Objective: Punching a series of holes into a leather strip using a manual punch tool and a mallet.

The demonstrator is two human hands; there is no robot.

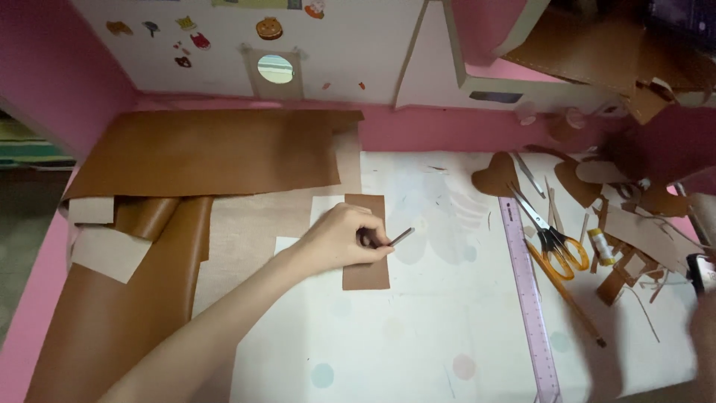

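One hand shows clearly: your left hand [339,237], closed around a thin dark tool [400,237], presses on a small brown leather rectangle [366,246] at the mat's middle. Far left, a large leather sheet [209,153] lies uncut beside a loose roll [145,216]. The rectangle looks already cut out; marking seems underway. Open mat [447,298] lies right of it, bounded by a purple ruler [531,291], orange-handled scissors [556,242] and scraps [641,239]. Your right hand [702,328] barely shows at the right edge; its grip cannot be judged.

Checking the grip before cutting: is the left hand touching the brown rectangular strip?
Touching. The head view shows the left hand resting on the brown rectangular strip, fingers overlapping its upper part with no gap, holding a thin tool.
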